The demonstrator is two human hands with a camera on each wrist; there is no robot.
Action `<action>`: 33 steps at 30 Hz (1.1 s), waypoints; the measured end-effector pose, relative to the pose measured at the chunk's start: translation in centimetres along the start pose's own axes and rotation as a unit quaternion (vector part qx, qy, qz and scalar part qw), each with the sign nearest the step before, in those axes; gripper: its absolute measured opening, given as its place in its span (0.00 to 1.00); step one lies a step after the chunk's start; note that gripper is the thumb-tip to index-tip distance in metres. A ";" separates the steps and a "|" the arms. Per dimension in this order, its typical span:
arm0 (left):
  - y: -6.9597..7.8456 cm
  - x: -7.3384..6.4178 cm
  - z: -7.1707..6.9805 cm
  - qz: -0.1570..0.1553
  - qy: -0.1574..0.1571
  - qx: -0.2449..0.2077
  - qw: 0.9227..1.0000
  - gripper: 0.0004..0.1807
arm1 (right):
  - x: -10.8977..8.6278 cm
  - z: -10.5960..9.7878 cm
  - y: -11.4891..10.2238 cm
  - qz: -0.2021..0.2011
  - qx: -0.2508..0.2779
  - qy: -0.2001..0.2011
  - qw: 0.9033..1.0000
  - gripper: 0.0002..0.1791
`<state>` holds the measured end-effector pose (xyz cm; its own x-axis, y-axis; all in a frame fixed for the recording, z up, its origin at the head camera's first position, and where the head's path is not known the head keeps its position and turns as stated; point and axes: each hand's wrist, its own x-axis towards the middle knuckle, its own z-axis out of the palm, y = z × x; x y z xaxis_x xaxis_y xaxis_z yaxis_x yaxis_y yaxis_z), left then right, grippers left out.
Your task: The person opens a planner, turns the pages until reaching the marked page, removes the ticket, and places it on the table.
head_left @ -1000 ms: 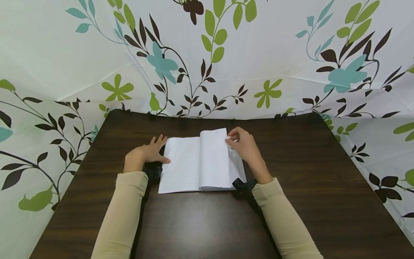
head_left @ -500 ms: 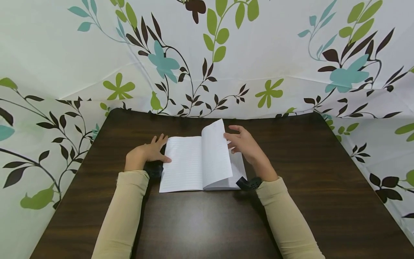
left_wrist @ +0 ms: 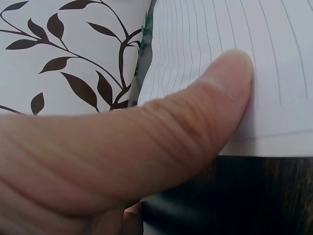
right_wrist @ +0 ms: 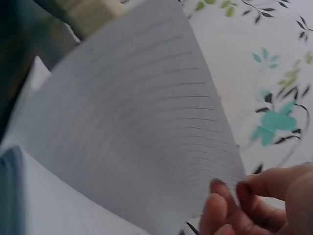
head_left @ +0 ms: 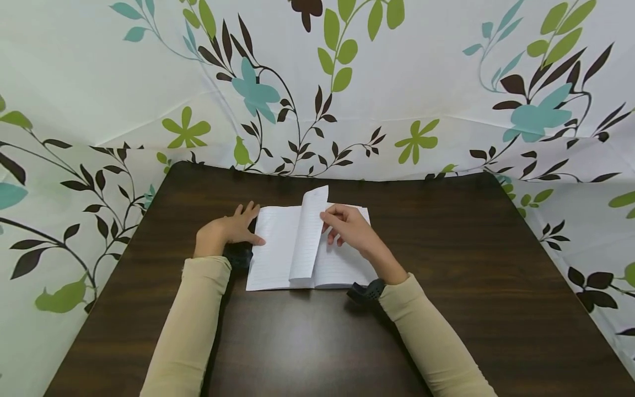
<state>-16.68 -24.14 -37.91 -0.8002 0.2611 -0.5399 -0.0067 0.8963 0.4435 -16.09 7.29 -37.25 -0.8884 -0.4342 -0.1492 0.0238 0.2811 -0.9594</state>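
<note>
- right hand [head_left: 349,229] pinches the raised page [head_left: 307,237] at its free edge.
- left hand [head_left: 228,229] grasps nothing; its thumb rests upon the left side of the notebook [head_left: 278,248], with fingers spread.
- this notebook lies opened on the counter [head_left: 446,237], between both hands.
- if the pinch pulls too hard, the raised page may crease or tear; if the thumb presses too weakly, the notebook may slide.
</note>
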 end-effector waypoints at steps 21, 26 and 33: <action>-1.0 -0.4 -1.1 0.026 -0.015 -0.060 0.998 0.38 | 0.5 4.0 0.6 -0.047 -0.232 -0.118 0.964 0.12; -0.3 -0.2 -0.6 0.001 -0.008 -0.028 1.000 0.50 | 1.2 1.8 0.9 -0.062 -0.221 -0.089 0.969 0.11; 0.3 -0.1 -0.3 0.005 -0.008 -0.002 1.000 0.55 | 0.5 -4.9 2.1 0.049 -0.272 0.060 0.959 0.18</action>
<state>-16.83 -24.01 -37.53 -0.7902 0.2759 -0.5473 -0.0017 0.8920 0.4521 -18.78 11.84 -38.14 -0.9414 -0.2901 -0.1719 -0.1042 0.7350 -0.6700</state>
